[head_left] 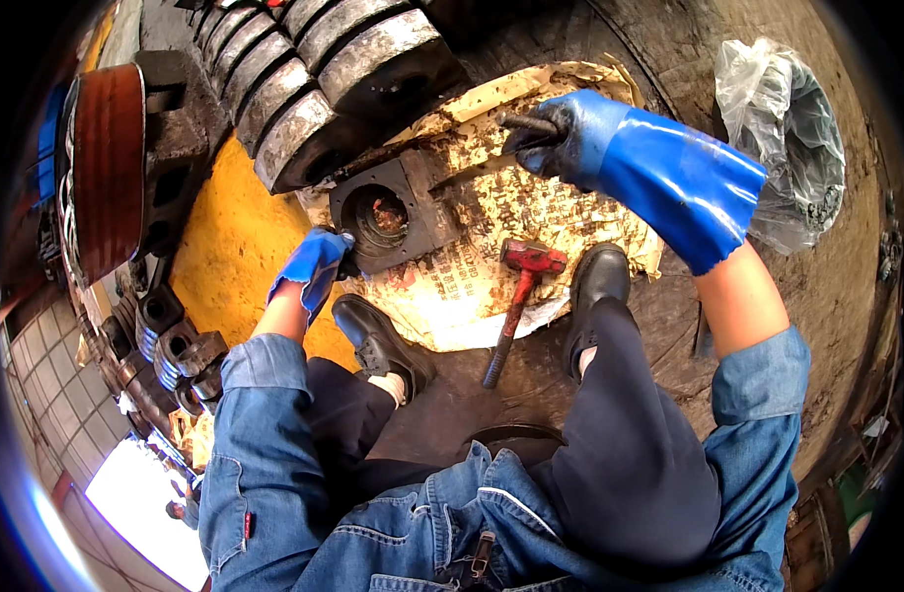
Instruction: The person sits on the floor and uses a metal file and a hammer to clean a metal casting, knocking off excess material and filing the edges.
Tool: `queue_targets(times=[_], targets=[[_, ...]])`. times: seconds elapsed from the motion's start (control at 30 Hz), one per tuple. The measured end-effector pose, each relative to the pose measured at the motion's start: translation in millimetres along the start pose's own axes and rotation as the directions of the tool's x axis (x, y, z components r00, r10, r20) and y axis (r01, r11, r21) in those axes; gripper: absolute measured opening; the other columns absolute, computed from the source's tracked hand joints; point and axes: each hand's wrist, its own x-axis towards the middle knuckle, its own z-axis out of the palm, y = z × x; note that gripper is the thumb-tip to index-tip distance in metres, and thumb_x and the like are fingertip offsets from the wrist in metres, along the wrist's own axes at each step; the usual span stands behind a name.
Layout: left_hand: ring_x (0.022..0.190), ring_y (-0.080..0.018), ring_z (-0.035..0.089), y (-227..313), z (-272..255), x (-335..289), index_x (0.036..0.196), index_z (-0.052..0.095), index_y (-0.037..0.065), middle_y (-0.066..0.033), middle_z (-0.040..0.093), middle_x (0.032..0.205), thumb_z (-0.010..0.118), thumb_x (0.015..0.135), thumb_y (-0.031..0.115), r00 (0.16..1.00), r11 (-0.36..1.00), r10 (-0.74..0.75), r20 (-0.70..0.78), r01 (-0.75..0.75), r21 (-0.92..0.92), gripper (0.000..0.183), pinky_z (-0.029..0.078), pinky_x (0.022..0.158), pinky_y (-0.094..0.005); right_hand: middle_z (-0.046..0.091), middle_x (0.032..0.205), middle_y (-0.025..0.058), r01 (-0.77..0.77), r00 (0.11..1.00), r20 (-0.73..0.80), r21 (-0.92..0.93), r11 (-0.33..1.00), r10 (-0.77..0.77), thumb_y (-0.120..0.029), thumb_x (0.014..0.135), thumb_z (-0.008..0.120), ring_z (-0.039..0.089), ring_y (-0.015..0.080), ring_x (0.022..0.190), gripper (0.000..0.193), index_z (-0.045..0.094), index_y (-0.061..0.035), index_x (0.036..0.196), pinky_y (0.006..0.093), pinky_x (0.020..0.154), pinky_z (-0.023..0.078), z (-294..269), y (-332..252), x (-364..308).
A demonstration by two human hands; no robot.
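Note:
A dark, greasy square metal block (420, 209) with a round bore lies on a stained paper sack (516, 212) between my feet. My left hand (324, 264), in a blue rubber glove, is closed at the block's near left corner, its fingertips partly hidden. Raised over the sack to the right of the block, my gloved right hand (556, 138) is wrapped round a dark rod-like tool (529, 124). A thin dark shape points from below that fist toward the block; I cannot tell whether it is part of the tool or a shadow.
A red-headed hammer (521, 296) lies near my right shoe. Heavy ribbed metal parts (339, 69) stand at the far left, beside a yellow surface (220, 252). A clear plastic bag (783, 143) lines a container at the far right. Several dark metal pieces (181, 345) are heaped at left.

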Motion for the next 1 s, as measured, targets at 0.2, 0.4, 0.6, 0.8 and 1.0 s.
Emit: queue_targets(times=[0.2,0.4,0.6,0.8,1.0], targets=[[0.063,-0.0173,0.048,6.0,6.5,11.8,0.088,0.065,-0.004,-0.0057,0.058,0.074,0.056,0.093,0.02,0.997,0.99,-0.071,0.017,0.072,-0.121,0.027,0.04,0.059,-0.0327,0.068,0.075,0.0063,-0.284,0.958,0.044,-0.005,0.959,0.284,-0.022,0.089,0.069,0.062,0.0126,0.062,0.021,0.071,-0.0138,0.109,0.0295,0.057,0.051,39.7,26.3,24.8],[0.063,-0.02,0.055,17.3,4.6,10.3,0.094,0.064,-0.003,-0.0085,0.061,0.077,0.054,0.096,0.023,0.995,0.998,-0.066,0.076,0.064,0.018,0.027,0.044,0.06,-0.0312,0.07,0.075,0.0066,-0.074,0.973,-0.171,0.404,0.912,0.154,-0.024,0.089,0.07,0.066,0.0209,0.068,0.018,0.072,-0.0095,0.099,0.0326,0.063,0.053,73.5,77.3,-24.8],[0.072,-0.0183,0.051,-13.8,-5.5,22.3,0.098,0.064,-0.006,-0.0103,0.062,0.082,0.056,0.095,0.025,0.991,0.997,-0.074,0.11,0.076,-0.014,0.032,0.043,0.067,-0.033,0.07,0.083,0.0154,-0.004,0.976,-0.212,0.184,0.983,0.043,-0.021,0.079,0.071,0.068,0.0331,0.079,0.022,0.072,-0.0102,0.098,0.0402,0.071,0.053,83.9,46.7,-51.2],[0.077,-0.0187,0.05,1.1,-1.8,15.2,0.102,0.065,-0.008,-0.0125,0.065,0.087,0.058,0.096,0.028,0.994,0.993,-0.091,0.066,0.086,0.076,0.037,0.043,0.074,-0.0352,0.069,0.086,0.0158,-0.01,0.994,-0.113,-0.046,0.999,0.005,-0.024,0.082,0.072,0.066,0.0359,0.083,0.024,0.069,-0.0105,0.102,0.0422,0.071,0.052,80.8,21.5,-49.3],[0.075,-0.0185,0.05,18.1,0.1,-0.9,0.1,0.064,-0.007,-0.0096,0.063,0.084,0.057,0.096,0.027,0.998,0.983,-0.032,0.061,0.02,0.183,0.035,0.043,0.071,-0.0354,0.069,0.085,0.0154,0.005,0.993,-0.114,-0.239,0.971,-0.033,-0.02,0.082,0.068,0.068,0.0345,0.084,0.024,0.069,-0.0143,0.105,0.0461,0.073,0.054,97.2,2.9,-45.3]])
